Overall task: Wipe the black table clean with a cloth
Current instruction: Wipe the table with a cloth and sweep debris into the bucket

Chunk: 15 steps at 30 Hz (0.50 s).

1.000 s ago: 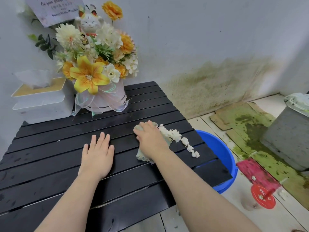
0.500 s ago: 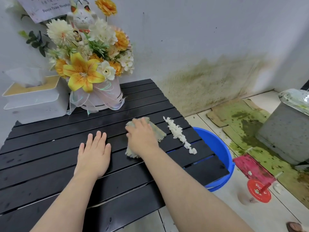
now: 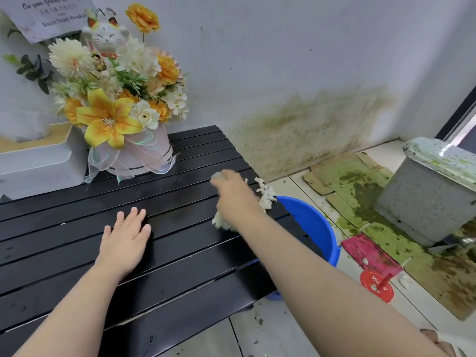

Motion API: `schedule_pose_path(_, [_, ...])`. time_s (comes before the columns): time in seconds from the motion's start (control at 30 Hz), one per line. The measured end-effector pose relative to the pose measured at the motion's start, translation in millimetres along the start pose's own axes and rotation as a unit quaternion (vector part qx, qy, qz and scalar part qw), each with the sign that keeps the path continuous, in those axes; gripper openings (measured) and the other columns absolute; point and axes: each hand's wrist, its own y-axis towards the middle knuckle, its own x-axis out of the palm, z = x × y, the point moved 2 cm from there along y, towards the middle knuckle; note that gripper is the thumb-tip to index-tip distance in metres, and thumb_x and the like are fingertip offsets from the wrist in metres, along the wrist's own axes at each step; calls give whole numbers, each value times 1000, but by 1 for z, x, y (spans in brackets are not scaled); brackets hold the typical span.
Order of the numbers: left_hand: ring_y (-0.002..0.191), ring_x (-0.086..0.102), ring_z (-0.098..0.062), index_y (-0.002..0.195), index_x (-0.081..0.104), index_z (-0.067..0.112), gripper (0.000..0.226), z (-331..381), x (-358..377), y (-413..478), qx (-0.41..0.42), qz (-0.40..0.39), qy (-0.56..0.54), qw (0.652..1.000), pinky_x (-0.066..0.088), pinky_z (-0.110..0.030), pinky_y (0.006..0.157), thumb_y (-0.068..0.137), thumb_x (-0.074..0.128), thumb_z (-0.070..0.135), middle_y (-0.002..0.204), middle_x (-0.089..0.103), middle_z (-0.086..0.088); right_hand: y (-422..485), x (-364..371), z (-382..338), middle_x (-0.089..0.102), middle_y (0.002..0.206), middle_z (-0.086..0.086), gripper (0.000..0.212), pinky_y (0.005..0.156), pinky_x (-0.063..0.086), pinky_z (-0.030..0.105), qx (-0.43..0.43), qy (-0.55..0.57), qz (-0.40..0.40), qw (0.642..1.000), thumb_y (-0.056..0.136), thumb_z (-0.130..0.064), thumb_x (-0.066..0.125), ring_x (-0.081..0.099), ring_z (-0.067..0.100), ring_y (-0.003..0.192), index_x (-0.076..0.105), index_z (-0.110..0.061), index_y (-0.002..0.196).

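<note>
Your right hand (image 3: 233, 194) is pressing the cloth (image 3: 221, 222) against white crumbs (image 3: 265, 195) at the table (image 3: 180, 266) edge. Your left hand (image 3: 125, 239) is lying flat, fingers spread, holding nothing.

The black table (image 3: 167, 253) is made of long slats. The pale cloth (image 3: 222, 222) lies crumpled near its right edge.

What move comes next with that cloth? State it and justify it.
Probably one more short push to the right: the right hand presses the cloth against white crumbs lying at the black table edge, directly above the blue bucket, so they should drop in. The left hand lies flat on the slats.
</note>
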Motion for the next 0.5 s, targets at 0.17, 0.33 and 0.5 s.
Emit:
schedule_pose_path(0.17, [147,4,-15,145,27,20,46,31,4,-42,23,35,-67,997,0,-38,119,99,26,24,157,20,4,-93,29,-4,29,144,18,58,111,26,49,-121,-136,-98,978,77,-5,62,20,40,136,42,-5,131])
schedule_pose_path(0.33, [147,2,-20,148,17,20,50,69,39,-71,48,44,24,998,7,-41,119,99,21,30,159,11,4,-114,33,40,61,127,12,42,96,49,45,-171,-67,42,982,69,-11,60,56,38,119,66,-17,110])
schedule_pose_path(0.5, [147,-6,-18,149,6,23,53,82,49,-67,45,33,50,997,2,-40,120,99,16,35,160,0,6,-95,20,64,41,146,16,51,111,33,46,-135,10,29,990,77,10,47,28,38,139,59,-6,124])
